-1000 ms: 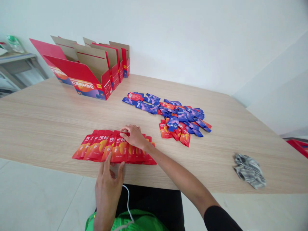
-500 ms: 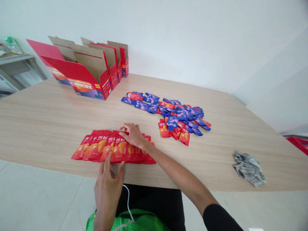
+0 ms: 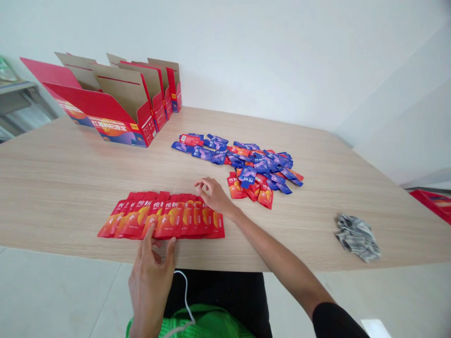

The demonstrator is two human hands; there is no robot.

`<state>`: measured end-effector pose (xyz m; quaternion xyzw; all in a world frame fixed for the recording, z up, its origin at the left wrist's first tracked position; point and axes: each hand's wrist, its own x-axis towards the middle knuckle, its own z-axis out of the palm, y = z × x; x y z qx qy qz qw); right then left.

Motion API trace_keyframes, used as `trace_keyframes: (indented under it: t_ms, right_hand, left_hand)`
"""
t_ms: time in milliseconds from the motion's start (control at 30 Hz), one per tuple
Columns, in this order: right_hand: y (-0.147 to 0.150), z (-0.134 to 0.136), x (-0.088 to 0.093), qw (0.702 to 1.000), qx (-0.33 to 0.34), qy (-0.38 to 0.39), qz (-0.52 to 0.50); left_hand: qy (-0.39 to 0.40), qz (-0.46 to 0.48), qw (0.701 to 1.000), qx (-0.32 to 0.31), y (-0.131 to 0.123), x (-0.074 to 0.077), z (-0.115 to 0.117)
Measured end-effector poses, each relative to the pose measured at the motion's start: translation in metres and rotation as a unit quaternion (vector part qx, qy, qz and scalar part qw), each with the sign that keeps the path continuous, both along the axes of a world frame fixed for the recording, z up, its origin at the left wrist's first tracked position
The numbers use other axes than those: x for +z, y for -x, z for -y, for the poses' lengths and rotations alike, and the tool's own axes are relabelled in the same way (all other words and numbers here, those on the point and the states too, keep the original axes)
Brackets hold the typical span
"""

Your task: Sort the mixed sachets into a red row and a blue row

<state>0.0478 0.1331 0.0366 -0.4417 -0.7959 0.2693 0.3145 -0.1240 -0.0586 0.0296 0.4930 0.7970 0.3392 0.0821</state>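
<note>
A fanned row of red sachets (image 3: 165,217) lies near the front edge of the wooden table (image 3: 70,188). My left hand (image 3: 152,272) rests at the row's near edge, fingers spread, fingertips touching the sachets. My right hand (image 3: 214,195) hovers just above the right end of the row, fingers loosely apart and holding nothing. Behind it sits a loose pile of blue and red sachets (image 3: 253,166).
Several open red cardboard boxes (image 3: 116,112) stand at the back left. A crumpled striped cloth (image 3: 357,237) lies at the right. A white cable (image 3: 183,291) hangs over my lap. A grey shelf (image 3: 17,101) is at far left.
My right hand has lifted off the top edge of the red row and moved right, towards the loose pile. The left hand stays at the row's near edge.
</note>
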Motion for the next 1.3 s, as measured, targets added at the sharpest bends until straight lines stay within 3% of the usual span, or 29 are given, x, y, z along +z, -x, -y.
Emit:
trace_keyframes:
  t_ms: [167, 233, 333, 433, 533, 667, 800, 1033, 1167, 1300]
  right_hand:
    - [-0.101, 0.029, 0.004, 0.989, -0.133, -0.047, 0.036]
    - [-0.141, 0.041, 0.004, 0.970, -0.220, -0.036, 0.093]
    - [-0.180, 0.054, -0.001, 0.914, -0.356, 0.045, 0.188]
    - [-0.185, 0.061, -0.007, 0.873, -0.401, 0.124, 0.247]
    - [-0.171, 0.059, -0.009, 0.853, -0.415, 0.144, 0.282]
    - [-0.164, 0.054, -0.006, 0.834, -0.439, 0.164, 0.290]
    - [-0.173, 0.056, -0.002, 0.825, -0.455, 0.174, 0.287]
    - [-0.182, 0.067, 0.010, 0.805, -0.449, 0.142, 0.361]
    - [-0.205, 0.091, 0.005, 0.831, -0.437, 0.069, 0.338]
    - [-0.220, 0.130, -0.010, 0.895, -0.381, -0.068, 0.221]
  left_hand:
    - [-0.017, 0.009, 1.000, 0.010, 0.009, -0.005, 0.005]
    - [-0.044, 0.035, 0.997, -0.045, 0.009, -0.009, 0.006]
    - [-0.048, 0.073, 0.979, -0.184, -0.004, -0.017, 0.005]
    - [-0.037, 0.083, 0.942, -0.322, -0.030, -0.025, 0.003]
    - [-0.036, 0.075, 0.893, -0.443, -0.058, -0.029, 0.002]
    - [-0.032, 0.056, 0.837, -0.543, -0.080, -0.029, 0.004]
    - [-0.015, 0.047, 0.821, -0.569, -0.084, -0.027, 0.005]
    - [-0.009, 0.052, 0.828, -0.559, -0.085, -0.027, 0.002]
    - [0.010, 0.101, 0.849, -0.518, -0.089, -0.027, 0.002]
    - [0.040, 0.192, 0.855, -0.480, -0.094, -0.028, 0.001]
